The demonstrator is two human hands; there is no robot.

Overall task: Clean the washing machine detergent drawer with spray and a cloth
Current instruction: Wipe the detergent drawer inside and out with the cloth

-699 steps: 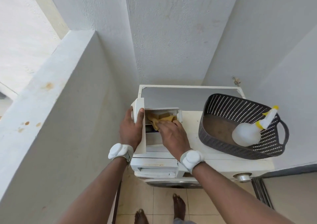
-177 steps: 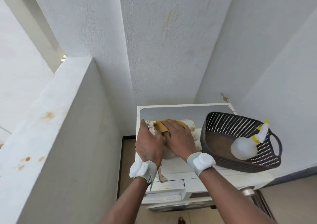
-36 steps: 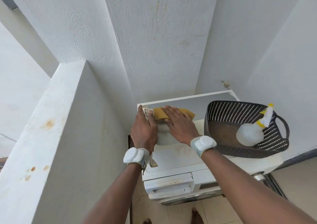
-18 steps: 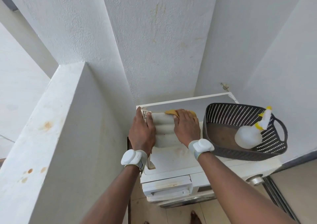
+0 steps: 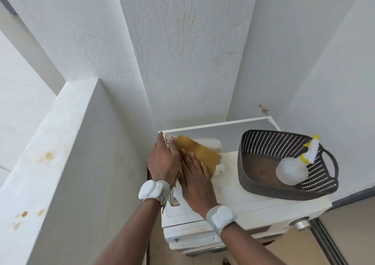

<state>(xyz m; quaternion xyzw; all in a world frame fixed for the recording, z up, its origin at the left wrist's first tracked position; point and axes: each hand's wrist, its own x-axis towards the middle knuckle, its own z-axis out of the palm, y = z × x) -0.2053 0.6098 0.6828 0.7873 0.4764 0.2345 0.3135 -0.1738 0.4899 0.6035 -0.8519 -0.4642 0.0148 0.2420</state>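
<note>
Our detergent drawer (image 5: 218, 145) lies on the washing machine (image 5: 233, 185), long axis running away from us; our left hand (image 5: 163, 163) grips its left edge. Our right hand (image 5: 194, 173), fingers flat, presses the cloth (image 5: 197, 153) onto it; the next stroke likely runs along that axis.

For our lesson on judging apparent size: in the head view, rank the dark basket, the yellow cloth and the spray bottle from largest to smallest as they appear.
1. Dark basket, clearly largest.
2. Yellow cloth, partly hidden under the right hand.
3. Spray bottle, lying in the basket; close to the cloth in apparent size, so this order is unsure.
</note>
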